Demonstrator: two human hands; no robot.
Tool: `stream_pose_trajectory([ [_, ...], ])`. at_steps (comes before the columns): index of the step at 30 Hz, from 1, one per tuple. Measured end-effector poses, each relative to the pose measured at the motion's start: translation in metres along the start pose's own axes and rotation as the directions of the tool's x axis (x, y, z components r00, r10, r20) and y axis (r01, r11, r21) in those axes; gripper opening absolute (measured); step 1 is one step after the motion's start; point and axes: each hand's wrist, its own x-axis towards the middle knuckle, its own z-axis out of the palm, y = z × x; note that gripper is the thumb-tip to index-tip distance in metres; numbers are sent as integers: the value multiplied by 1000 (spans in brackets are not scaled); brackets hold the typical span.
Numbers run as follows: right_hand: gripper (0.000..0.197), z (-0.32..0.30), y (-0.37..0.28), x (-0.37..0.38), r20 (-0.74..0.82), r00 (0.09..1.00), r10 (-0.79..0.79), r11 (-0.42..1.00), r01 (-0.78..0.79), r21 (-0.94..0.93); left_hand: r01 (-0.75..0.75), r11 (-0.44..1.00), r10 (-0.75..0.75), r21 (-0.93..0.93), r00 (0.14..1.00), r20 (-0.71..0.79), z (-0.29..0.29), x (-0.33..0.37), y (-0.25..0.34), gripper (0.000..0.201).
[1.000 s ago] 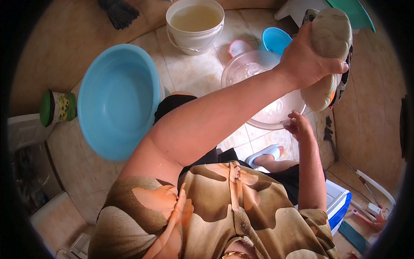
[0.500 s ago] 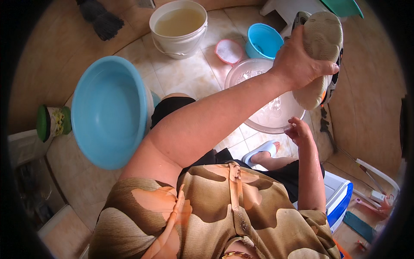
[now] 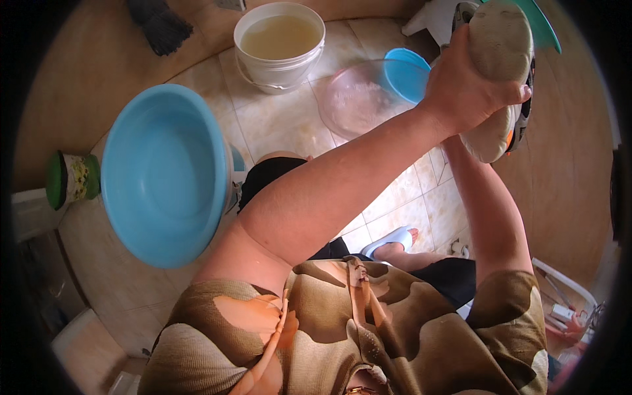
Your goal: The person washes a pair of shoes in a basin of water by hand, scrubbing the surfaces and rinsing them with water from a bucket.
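My left hand (image 3: 469,85) is closed around a shoe (image 3: 500,39) at the upper right, its pale sole turned toward me. Dark and grey parts with a bit of orange show behind that sole; whether a second shoe is there I cannot tell. My right forearm (image 3: 490,197) reaches up and forward, and its hand is hidden behind my left wrist and the shoe. Left of my left wrist is a clear pinkish basin (image 3: 342,99), tilted, with a small blue basin (image 3: 409,74) partly showing through it. Contact between my right hand and the clear basin is hidden.
A large light-blue tub (image 3: 161,174) stands at the left, beside a green-ended container (image 3: 74,179). Farther back is a white bucket (image 3: 280,66) of cloudy water. A dark brush-like bundle (image 3: 158,29) hangs at the upper left. My slippered foot (image 3: 390,243) is on the tiles.
The clear basin has moved left and tipped, uncovering floor tiles. My right hand has gone from its near rim to behind my left wrist. The shoe has risen slightly in view.
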Motion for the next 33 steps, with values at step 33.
stream_pose_trajectory([
  [33,26,-56,150,-106,-186,977,100,971,-55,232,123,985,-144,117,971,190,31,-27,-37,85],
])
